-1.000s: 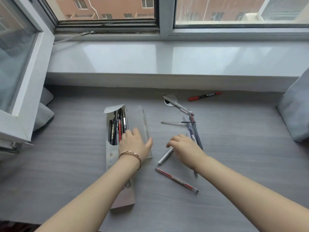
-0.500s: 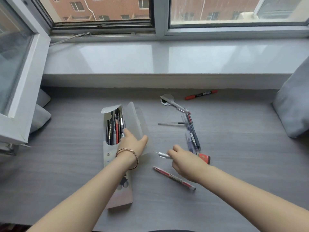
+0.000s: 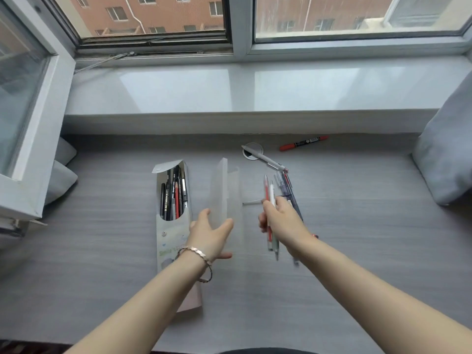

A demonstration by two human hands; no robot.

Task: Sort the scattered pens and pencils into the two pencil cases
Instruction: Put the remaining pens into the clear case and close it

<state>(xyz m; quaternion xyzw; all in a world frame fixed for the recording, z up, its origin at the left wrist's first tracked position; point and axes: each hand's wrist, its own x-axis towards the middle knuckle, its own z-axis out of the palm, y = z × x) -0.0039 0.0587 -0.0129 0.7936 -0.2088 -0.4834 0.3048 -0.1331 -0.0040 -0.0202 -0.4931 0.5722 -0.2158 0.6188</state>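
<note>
Here the right hand (image 3: 282, 221) is closed around two pens (image 3: 270, 208), one red and one pale, gripped near their middles so both ends stick out, tips pointing away toward the window. They are clear of the desk (image 3: 357, 238) and just right of the translucent case (image 3: 226, 192), which the left hand (image 3: 208, 233) props up, thumb and fingers spread along its lower edge rather than clamped. The lid seems to stand partly open, but the frosted plastic makes its opening hard to read.

To do this step well, I judge the left hand should tilt the case so its open side faces the pens, and hold it firmly, since a light case will slide if nudged. The pens should go in parallel to its long axis, both ends inside the walls before the hand lets go; held loosely together, one may slip and roll.

Beside the translucent case lies the printed pouch (image 3: 173, 226), flap open and already packed with dark pencils (image 3: 173, 198). Still loose on the desk are a cluster of pens (image 3: 290, 190) beyond the right hand, a grey pen (image 3: 265, 158) across the round cable port (image 3: 252, 150), a thin rod-like one (image 3: 251, 202), and a red marker (image 3: 304, 143) near the sill. Much sorting remains.
</note>
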